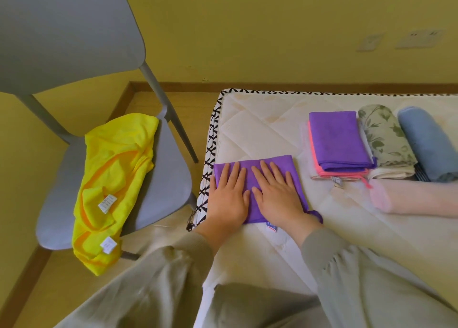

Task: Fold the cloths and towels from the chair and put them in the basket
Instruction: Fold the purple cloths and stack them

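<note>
The purple cloth (252,213) lay flat on the mattress (260,129) near its 9 o'clock edge, directly under both of the person's hands. The left hand (229,194) and the right hand (277,191) were side by side, fingers straight and spread wide, palms pressing the fabric and gripping nothing. The fingers pointed to 12 o'clock. The cloth's long axis ran roughly from 9 to 3 o'clock, across the fingers, and a small loop stuck out at its 4 o'clock corner beside the right wrist. The step in hand looked like smoothing a fold. A further fold would probably bring one short end over the other, and the right hand sat nearer the 3 o'clock end. A stack of folded cloths (337,139) lay at 2 o'clock, well apart, also closer to the right hand. At 9 o'clock, the yellow cloths (116,166) sat crumpled on the chair (171,179), their length running from 1 to 7 o'clock, nearer the left hand. No basket was in view.
</note>
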